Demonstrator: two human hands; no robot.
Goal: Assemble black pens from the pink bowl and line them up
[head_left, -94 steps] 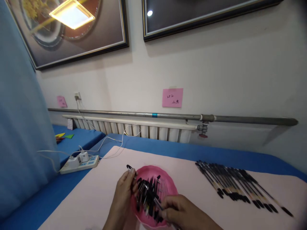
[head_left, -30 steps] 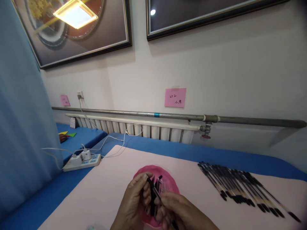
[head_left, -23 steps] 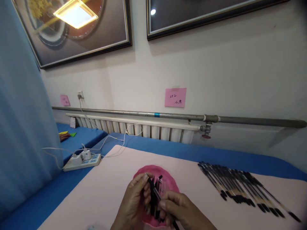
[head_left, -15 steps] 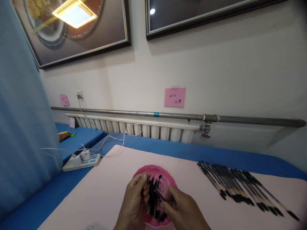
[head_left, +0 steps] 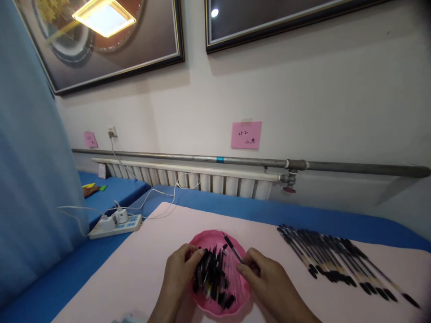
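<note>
Now the hands have drawn apart: the right hand (head_left: 269, 282) pinches one black pen (head_left: 233, 247) and lifts it clear above the pink bowl (head_left: 240, 299), so a pen looks finished, while the left hand (head_left: 180, 276) curls fingers into the loose parts there; farther right, the row of pens (head_left: 336, 260) lies on the table (head_left: 141, 269).

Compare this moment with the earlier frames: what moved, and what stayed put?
The hands have come apart. The right hand now holds a capped pen alone, lifted over the pink bowl; half a second ago both hands were joined on it. The left hand has dropped to the loose parts in the bowl. The row of pens and the power strip stayed put.
</note>
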